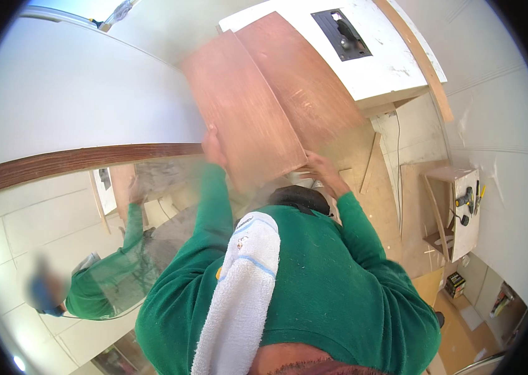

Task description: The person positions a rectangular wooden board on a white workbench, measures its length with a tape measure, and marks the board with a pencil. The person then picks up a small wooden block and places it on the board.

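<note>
In front of me I hold a reddish-brown wooden board (239, 103), tilted and overlapping a second board (304, 75) of the same colour. My left hand (214, 149) is closed on its left edge, thumb on the upper face and the other fingers hidden underneath. With my right hand (325, 172) I grip the near right corner; the fingertips curl at the edge. The second board lies partly against a white work table (389, 78), its left side covered by the held board. Haze or a lens smear blurs the area near my left hand.
A black plate (342, 34) is set into the white table, with a wood strip (423, 59) along its side. On the right, a small wooden cabinet (448, 212) bears a drill (463, 199). A mirror with a dark wooden edge (76, 162) stands close on my left.
</note>
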Tool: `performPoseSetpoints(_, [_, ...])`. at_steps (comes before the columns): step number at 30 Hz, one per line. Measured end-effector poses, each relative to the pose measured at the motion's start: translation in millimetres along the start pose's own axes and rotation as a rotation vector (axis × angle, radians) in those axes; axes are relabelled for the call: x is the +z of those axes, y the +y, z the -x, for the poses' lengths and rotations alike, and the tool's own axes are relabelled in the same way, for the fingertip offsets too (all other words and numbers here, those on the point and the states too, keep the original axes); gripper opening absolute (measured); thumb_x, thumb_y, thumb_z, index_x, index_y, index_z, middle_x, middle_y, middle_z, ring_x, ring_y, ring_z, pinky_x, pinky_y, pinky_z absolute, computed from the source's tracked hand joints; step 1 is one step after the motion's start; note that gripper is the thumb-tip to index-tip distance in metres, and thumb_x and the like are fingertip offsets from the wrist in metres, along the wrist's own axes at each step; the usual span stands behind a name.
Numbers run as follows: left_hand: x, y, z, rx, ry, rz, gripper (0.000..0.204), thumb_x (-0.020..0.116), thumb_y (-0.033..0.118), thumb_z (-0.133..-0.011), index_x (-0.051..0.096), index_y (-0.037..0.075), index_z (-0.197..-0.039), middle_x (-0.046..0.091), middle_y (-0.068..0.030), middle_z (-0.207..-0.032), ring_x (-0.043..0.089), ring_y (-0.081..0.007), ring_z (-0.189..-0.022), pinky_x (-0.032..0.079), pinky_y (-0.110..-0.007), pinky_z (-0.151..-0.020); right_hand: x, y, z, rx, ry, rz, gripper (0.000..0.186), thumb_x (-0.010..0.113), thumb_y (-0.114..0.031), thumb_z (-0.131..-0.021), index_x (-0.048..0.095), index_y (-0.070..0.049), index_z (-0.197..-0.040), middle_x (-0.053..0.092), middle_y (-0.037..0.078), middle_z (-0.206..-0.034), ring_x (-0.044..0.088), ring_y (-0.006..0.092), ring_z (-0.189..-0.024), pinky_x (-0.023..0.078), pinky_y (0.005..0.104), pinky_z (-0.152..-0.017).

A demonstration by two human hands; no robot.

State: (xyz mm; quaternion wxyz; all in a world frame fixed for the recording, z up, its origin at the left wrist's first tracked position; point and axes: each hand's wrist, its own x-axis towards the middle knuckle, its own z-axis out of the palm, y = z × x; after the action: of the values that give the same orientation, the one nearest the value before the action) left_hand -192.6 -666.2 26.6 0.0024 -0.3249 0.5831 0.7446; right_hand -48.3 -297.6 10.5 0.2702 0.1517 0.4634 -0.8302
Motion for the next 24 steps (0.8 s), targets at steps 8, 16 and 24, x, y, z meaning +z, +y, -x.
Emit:
performPoseSetpoints(8, [-43.1, -16.4, 1.5, -0.024, 0.099, -0.041, 0.059, 0.06, 0.038, -0.118, 0.056, -0.001, -0.162, 0.064, -0.0148, -0.16, 0.062, -0.0285, -0.142, 0.048, -0.043, -0.12, -16.1, -6.7, -58.0, -0.176, 0.629, -0.217, 0.059, 0.072, -0.046, -0.111, 0.062, -0.001, -0.148, 0.068, 0.016, -0.143, 0.068, 0.0309, -0.129, 0.062, 0.0478, -0.1])
performPoseSetpoints(16, [-35.0, -52.6, -19.4, 0.05, 0.12, -0.062, 0.057, 0.062, 0.036, -0.118, 0.059, -0.003, -0.16, 0.065, -0.0142, -0.158, 0.062, -0.0265, -0.141, 0.047, -0.041, -0.12, 10.8, 16.6, -88.3, -0.295, 0.553, -0.389, 0.054, 0.069, -0.045, -0.114, 0.061, -0.006, -0.15, 0.066, 0.013, -0.15, 0.067, 0.0304, -0.133, 0.059, 0.051, -0.106])
performPoseSetpoints(24, [-19.0, -41.3, -50.3, 0.07, 0.123, -0.136, 0.056, 0.064, 0.037, -0.114, 0.065, -0.008, -0.147, 0.068, -0.0177, -0.151, 0.062, -0.0293, -0.139, 0.048, -0.044, -0.117, 5.5, 7.3, -81.4, -0.256, 0.542, -0.322, 0.062, 0.067, -0.049, -0.115, 0.053, -0.006, -0.158, 0.062, 0.012, -0.156, 0.066, 0.0291, -0.135, 0.059, 0.0484, -0.105])
